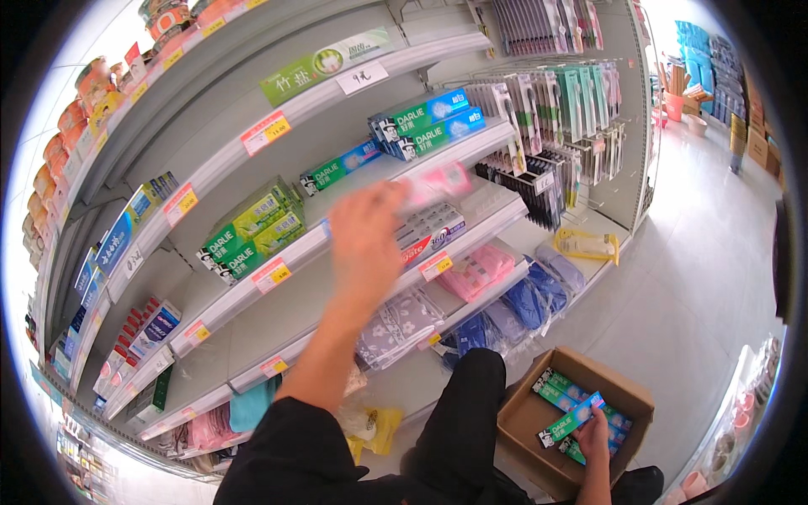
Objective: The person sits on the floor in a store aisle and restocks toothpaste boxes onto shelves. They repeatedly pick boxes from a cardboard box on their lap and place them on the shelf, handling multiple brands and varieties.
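My left hand [369, 233], blurred, reaches over the middle shelf with a pink-and-white packet [442, 183] at its fingers; blur hides what kind it is. Below the packet, on a lower shelf, stand Colgate toothpaste boxes [432, 233]. At the lower right my right hand [593, 432] grips a green-and-blue Darlie toothpaste box [571, 420] over an open cardboard box [536, 435]. More Darlie boxes [558, 392] lie inside the carton. On the shelf, a stack of green-and-blue Darlie boxes [435, 126] and a single such box [341, 167] stand beyond my left hand.
Yellow-green Darlie boxes [259, 233] stand left of my left hand. Toothbrush packs [574, 101] hang on hooks at the upper right. Folded pink towels [476, 271] and bagged blue slippers [536, 290] lie lower. Price-tagged shelf edges [353, 237] run beside my arm.
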`<state>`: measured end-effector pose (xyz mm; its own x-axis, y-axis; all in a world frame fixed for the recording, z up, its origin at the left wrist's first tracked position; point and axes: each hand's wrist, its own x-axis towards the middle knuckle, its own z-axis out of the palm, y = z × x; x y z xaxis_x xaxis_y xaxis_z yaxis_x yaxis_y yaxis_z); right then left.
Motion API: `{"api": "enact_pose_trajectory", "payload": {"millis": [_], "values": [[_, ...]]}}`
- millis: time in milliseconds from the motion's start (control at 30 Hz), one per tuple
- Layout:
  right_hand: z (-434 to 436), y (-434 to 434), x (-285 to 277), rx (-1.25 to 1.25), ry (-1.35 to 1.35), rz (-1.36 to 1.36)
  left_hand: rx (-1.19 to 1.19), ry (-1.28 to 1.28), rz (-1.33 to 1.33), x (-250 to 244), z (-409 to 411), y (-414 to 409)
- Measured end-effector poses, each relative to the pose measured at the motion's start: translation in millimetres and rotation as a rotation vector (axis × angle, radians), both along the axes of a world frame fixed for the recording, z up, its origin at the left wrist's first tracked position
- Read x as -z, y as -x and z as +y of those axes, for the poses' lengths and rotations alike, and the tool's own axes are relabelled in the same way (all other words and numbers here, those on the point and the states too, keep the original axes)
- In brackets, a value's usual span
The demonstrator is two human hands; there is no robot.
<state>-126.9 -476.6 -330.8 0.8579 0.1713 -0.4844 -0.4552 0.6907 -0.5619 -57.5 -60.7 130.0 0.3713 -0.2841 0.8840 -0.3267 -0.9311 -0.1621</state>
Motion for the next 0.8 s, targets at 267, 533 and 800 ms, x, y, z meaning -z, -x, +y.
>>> {"api": "enact_pose_trajectory", "payload": {"millis": [267,533,800], "values": [[-0.1,3.3,-4.8,-0.028,0.008,-0.024,-0.479,-0.065,0.088,-56.7,79.8,-25.9],[-8.9,6.3,-7.5,-0.02,0.007,-0.027,-0.6,-0.077,0.315,-63.5,85.2,-69.1],[-10.3,3.5,-7.9,-0.035,0.031,-0.023,-0.633,0.076,0.48,-58.3,128.1,-108.2]]}}
